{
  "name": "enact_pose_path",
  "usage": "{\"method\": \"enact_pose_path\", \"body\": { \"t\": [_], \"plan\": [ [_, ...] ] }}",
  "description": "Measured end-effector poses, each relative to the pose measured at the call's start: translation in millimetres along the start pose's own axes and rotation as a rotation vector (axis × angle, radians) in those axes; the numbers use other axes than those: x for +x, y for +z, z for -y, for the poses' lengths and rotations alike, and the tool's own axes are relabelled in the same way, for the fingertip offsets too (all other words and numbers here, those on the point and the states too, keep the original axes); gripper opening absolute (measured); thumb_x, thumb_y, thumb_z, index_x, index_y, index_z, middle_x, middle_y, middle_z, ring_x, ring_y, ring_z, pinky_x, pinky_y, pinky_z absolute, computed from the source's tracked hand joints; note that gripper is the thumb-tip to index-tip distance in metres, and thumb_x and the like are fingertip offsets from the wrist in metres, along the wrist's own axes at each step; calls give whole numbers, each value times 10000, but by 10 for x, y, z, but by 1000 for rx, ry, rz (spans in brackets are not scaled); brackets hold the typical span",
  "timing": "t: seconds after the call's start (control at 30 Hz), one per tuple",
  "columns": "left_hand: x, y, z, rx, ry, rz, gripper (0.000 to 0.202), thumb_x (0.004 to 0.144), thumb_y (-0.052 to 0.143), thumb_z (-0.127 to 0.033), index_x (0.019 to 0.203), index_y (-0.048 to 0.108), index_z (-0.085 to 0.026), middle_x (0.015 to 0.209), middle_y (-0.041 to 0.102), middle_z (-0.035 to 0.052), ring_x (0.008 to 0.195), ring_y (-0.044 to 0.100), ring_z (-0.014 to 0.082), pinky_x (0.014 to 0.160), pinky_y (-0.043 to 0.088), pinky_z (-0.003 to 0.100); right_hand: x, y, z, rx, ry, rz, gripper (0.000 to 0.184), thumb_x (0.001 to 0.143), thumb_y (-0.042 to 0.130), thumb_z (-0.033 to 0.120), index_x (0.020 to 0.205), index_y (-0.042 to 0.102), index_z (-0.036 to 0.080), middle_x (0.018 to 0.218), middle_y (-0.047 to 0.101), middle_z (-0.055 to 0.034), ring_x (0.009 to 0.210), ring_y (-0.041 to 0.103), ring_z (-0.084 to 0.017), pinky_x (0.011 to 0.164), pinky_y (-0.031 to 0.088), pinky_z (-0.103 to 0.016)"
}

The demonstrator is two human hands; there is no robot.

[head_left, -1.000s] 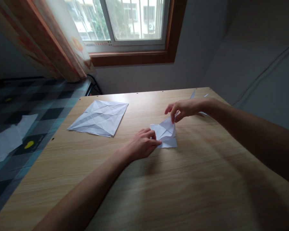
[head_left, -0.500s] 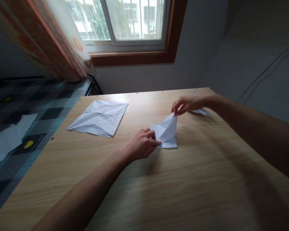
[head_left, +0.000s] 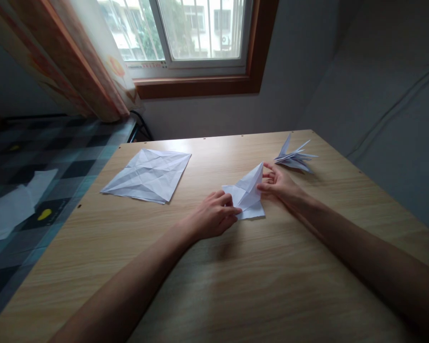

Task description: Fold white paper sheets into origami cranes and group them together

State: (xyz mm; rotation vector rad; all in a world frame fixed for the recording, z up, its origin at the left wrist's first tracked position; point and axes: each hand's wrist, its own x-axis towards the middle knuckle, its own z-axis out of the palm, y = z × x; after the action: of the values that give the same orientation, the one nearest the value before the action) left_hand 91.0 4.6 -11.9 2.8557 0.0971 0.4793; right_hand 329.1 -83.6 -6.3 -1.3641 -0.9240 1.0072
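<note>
A white sheet of folded paper lies on the wooden table, with one pointed flap raised up toward the right. My left hand presses on its lower left part, fingers bent and closed over the paper's edge. At the flap's right side is my right hand, its thumb on the front face and the other fingers behind the tip and edge. The flap stands between that thumb and the fingers. Part of the paper's left side is hidden under my left hand.
Creased white paper sheets lie flat at the table's left. A bundle of pointed folded papers rests at the far right. More white paper lies on the checkered cloth beside the table.
My right hand has come down from above the flap's tip to its right side, uncovering the folded bundle behind. The left hand stays nearly in place on the paper.
</note>
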Motion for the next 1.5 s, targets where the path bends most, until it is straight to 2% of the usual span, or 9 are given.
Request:
{"method": "enact_pose_path", "body": {
  "t": [0.17, 0.33, 0.47, 0.57, 0.63, 0.77, 1.0, 1.27, 1.5],
  "plan": [
    [26, -19, -84, 8, 8, 37, 265, 933, 530, -331, 1103, 703, -225, 938, 606, 72, 865, 536, 188, 823, 460, 337, -13, 169, -194, -30, -87, 37, 707, 603, 796, 247, 1226, 462, 213, 833, 696, -2, 671, 660, -187, 568, 521, -270],
    [35, -34, -132, 12, 39, 76, 285, 939, 514, -377, 1084, 702, -219, 1016, 643, 89, 966, 577, 219, 901, 458, 390, 123, 166, -221, -464, -185, -12, 337, 681, 692, 238, 999, 586, 197, 835, 708, -22, 728, 667, -213, 657, 536, -315],
    [21, 8, -111, 10, 60, 84, 319, 926, 537, -396, 1144, 663, -200, 1356, 564, 108, 1285, 478, 296, 1079, 379, 474, 111, 152, -198, -836, -307, -204, 610, 736, 667, 265, 1312, 498, 156, 1119, 658, -131, 975, 641, -299, 876, 525, -445],
    [22, 30, -104, -11, 70, 122, 362, 927, 534, -401, 1207, 611, -185, 1398, 542, 102, 1328, 457, 288, 1089, 399, 461, 9, 166, -193, -1046, -483, -356, 732, 860, 557, 305, 1492, 261, 82, 1451, 412, -225, 1342, 401, -341, 1109, 352, -494],
    [30, 30, -111, -1, 73, 133, 388, 925, 533, -408, 1231, 591, -177, 1402, 539, 111, 1333, 458, 290, 1088, 406, 462, -68, 179, -203, -1154, -578, -196, 678, 937, 445, 355, 1506, 227, 57, 1534, 304, -219, 1438, 255, -312, 1170, 250, -488],
    [37, 16, -131, 22, 72, 163, 461, 920, 535, -421, 1286, 546, -142, 1400, 534, 147, 1330, 465, 302, 1100, 392, 475, -117, 173, -241, -1282, -569, 360, 692, 978, 314, 527, 1503, 271, 79, 1552, 287, -195, 1457, 224, -290, 1181, 196, -510],
    [12, 9, -135, -1, 82, 156, 461, 915, 541, -441, 1274, 554, -153, 1408, 526, 149, 1329, 472, 290, 1106, 392, 462, 207, 16, -247, -1332, -480, 432, 784, 941, 285, 651, 1521, 243, 125, 1571, 221, -173, 1462, 200, -287, 1179, 184, -513],
    [18, 14, -138, -13, 99, 97, 319, 978, 411, -245, 1232, 586, -165, 1353, 589, 90, 1301, 511, 235, 1089, 426, 413, 559, -116, -267, -1305, -367, 217, 670, 968, 270, 533, 1502, 290, 131, 1558, 279, -168, 1453, 231, -299, 1173, 175, -542],
    [18, 41, -124, -3, 41, 118, 336, 959, 449, -257, 1260, 577, -184, 1388, 559, 89, 1317, 494, 240, 1094, 420, 442, 387, -57, -327, -699, -277, -17, 790, 910, 465, 512, 1500, 233, 40, 1426, 469, -255, 1349, 437, -303, 1123, 337, -479]
  ]
}}
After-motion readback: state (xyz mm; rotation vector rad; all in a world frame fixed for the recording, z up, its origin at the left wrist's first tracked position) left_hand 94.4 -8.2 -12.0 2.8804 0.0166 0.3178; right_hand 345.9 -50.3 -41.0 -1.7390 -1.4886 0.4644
